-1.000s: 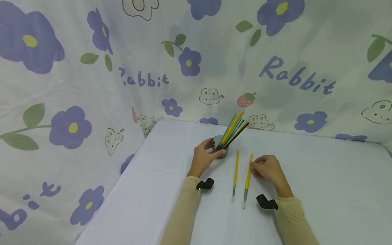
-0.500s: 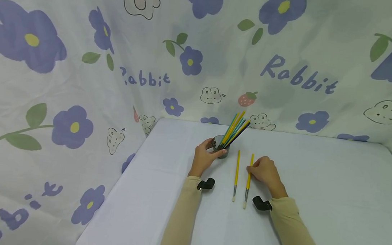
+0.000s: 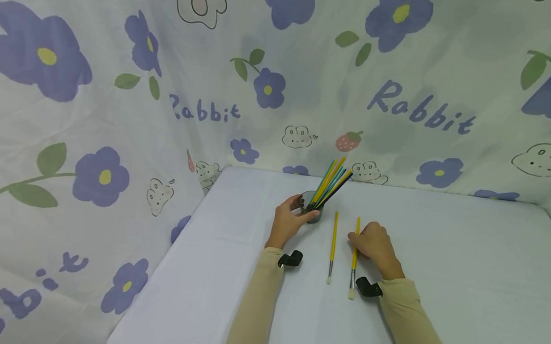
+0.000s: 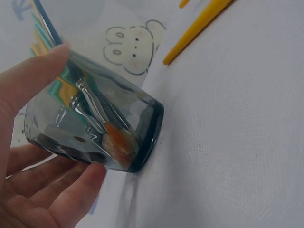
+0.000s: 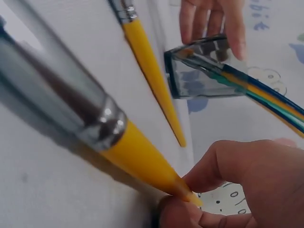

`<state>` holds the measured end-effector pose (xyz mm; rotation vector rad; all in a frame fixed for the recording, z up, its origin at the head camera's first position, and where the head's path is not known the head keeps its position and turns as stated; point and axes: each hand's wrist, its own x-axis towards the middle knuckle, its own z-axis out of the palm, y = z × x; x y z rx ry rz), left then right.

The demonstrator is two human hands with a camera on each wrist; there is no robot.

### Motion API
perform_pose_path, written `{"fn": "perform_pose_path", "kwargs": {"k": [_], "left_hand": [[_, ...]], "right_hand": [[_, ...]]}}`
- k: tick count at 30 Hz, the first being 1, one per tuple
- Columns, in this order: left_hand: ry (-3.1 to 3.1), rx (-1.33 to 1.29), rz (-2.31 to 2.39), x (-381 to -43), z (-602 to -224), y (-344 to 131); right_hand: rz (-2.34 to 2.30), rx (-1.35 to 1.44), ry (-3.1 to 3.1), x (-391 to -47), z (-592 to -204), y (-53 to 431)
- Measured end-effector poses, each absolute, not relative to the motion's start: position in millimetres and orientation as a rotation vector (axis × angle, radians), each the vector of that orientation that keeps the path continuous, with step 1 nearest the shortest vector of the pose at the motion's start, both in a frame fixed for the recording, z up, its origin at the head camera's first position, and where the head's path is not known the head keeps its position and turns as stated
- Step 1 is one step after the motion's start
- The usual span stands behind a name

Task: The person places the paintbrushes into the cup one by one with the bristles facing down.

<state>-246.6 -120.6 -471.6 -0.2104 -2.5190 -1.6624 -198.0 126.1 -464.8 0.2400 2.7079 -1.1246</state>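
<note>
My left hand (image 3: 286, 225) grips a grey see-through glass (image 4: 145, 102), thumb on the near side and fingers around the far side. Several paintbrushes (image 3: 332, 181) with yellow, teal and dark blue handles lean to the right in it, bristles down. With thumb and fingers my right hand (image 3: 374, 246) pinches the yellow handle of a paintbrush (image 3: 354, 263); its pale bristles point toward me. In the right wrist view the brush's metal collar looms close to the camera, with a shadow on the cloth beside it. Another yellow paintbrush (image 3: 334, 240) lies on the table between both hands.
White cloth covers the table (image 3: 459, 269). Behind and to the left hangs a white curtain (image 3: 324, 92) with purple flowers, rabbits and lettering. A dark wrist mount (image 3: 290, 258) sits on the left sleeve, another mount (image 3: 368, 286) on the right one.
My right hand has come in from the right and taken hold of the right-hand paintbrush, whose bristle end has shifted right and toward me. The left hand still holds the glass.
</note>
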Motion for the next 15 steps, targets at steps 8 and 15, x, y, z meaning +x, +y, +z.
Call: {"fn": "perform_pose_path", "kwargs": {"k": [8,15], "left_hand": [[-2.518,-0.195,-1.685,-251,-472,-122],[-2.517,-0.217,-1.694,-257,-472,-123]], "right_hand": [[-1.427,0.267,2.532,-206,-461,143],[-1.843,0.379,2.299,-209,-450,150]]}}
